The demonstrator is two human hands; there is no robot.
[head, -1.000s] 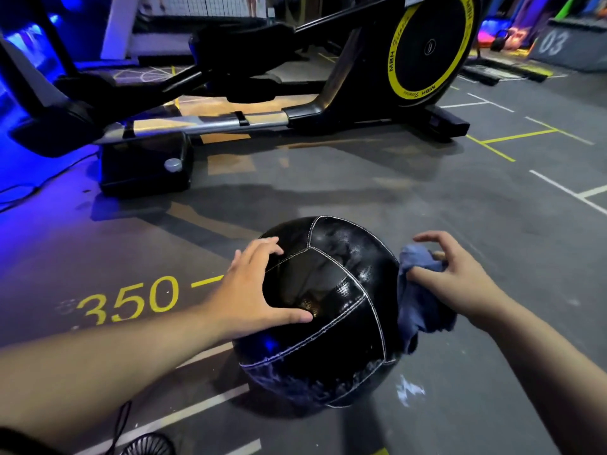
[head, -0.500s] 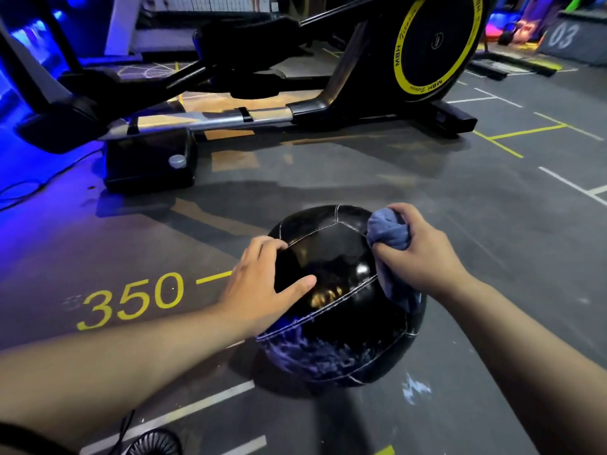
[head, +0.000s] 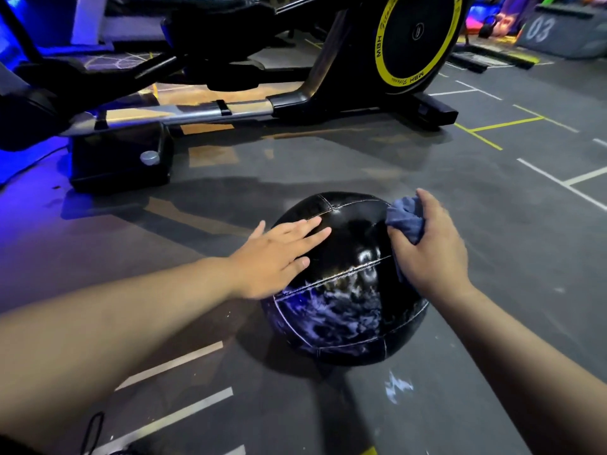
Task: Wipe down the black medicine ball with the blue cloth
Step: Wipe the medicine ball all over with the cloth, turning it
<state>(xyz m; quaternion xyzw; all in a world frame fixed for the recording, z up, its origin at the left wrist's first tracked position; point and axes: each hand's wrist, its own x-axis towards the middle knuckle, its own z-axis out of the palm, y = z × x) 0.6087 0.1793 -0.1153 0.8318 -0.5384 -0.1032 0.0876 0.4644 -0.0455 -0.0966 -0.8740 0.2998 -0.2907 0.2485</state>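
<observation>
Wiping, head view: black medicine ball [head: 348, 307] sits on the floor [head: 509, 231] between my arms. My right grip [head: 430, 251] is clenched round the bunched blue cloth [head: 405, 220], at the ball's upper right. My left grip [head: 276, 257] lies flat-fingered, steadying it. Step: mid-wipe. Next, I judge: roll up the whitish lower panel. Exercise machine [head: 417, 31] is well apart; nothing obstructs.

Dim overall. Strong blue-violet light from far left of my left hand [head: 279, 257], tinting the floor [head: 39, 231] there; neutral grey right of my right hand [head: 430, 254]. Glare and blue reflections on the black medicine ball [head: 345, 290], soft shadow under it. Slight smear on my right hand and the blue cloth [head: 405, 218] it grips. Wide-angle bend at edges; far background soft.
</observation>
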